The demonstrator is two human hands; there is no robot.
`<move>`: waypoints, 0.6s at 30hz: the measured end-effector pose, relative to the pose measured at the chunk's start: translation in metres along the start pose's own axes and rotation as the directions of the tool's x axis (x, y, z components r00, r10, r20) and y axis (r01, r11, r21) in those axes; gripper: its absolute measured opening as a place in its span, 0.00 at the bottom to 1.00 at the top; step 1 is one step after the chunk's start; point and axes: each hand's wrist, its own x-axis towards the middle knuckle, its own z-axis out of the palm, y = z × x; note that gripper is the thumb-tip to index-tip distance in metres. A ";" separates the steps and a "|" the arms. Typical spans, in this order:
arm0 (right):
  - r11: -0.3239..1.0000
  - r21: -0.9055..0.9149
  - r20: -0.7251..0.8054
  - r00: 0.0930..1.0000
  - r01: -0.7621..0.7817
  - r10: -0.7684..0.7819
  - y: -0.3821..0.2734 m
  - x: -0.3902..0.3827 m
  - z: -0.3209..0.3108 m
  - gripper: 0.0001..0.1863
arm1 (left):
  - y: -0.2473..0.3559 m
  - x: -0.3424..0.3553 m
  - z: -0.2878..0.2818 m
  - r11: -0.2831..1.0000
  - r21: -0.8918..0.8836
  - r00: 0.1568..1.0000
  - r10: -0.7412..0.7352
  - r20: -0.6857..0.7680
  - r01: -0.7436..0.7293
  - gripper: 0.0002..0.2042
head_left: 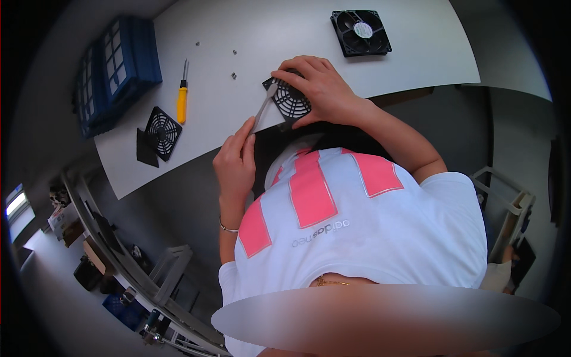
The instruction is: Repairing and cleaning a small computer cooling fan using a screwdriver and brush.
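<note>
My left hand (235,160) is closed round the grey handle of a slim brush-like tool (263,108). Its pale, wider head rests at the upper left corner of a black fan grille (290,102); the exact kind of tool is too small to make out. With fingers over the top and thumb side below, my right hand (324,89) grips this grille at its right side, hiding part of it. The grille, with its ringed openings, is at the near edge of the white table (220,107).
Left on the table are a yellow-handled screwdriver (182,101), a second fan grille (162,132) with a dark flat square (146,149), and blue bins (134,53). Small screws (234,75) lie farther back. A black cooling fan (361,33) sits at the far right.
</note>
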 end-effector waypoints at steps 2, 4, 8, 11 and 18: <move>1.000 0.003 0.006 1.000 0.002 -0.002 0.000 0.000 0.000 0.53 | -0.002 -0.009 -0.006 0.986 -0.162 0.999 0.032 0.022 -0.028 0.14; 1.000 0.014 0.006 1.000 0.009 -0.009 -0.001 0.000 0.000 0.53 | 0.000 -0.006 -0.007 0.988 -0.153 0.999 0.035 0.014 -0.032 0.14; 1.000 -0.007 -0.011 1.000 0.015 -0.015 0.000 -0.001 0.001 0.53 | 0.007 0.008 -0.003 0.993 -0.061 0.995 -0.097 0.016 0.097 0.13; 1.000 -0.001 -0.009 1.000 0.015 -0.016 -0.001 0.000 0.001 0.53 | 0.000 0.000 0.002 0.993 -0.118 0.999 -0.020 -0.046 0.014 0.13; 1.000 0.000 0.005 1.000 0.008 -0.008 -0.002 0.000 -0.001 0.54 | 0.003 0.006 0.005 0.996 -0.086 0.997 -0.015 -0.070 0.009 0.15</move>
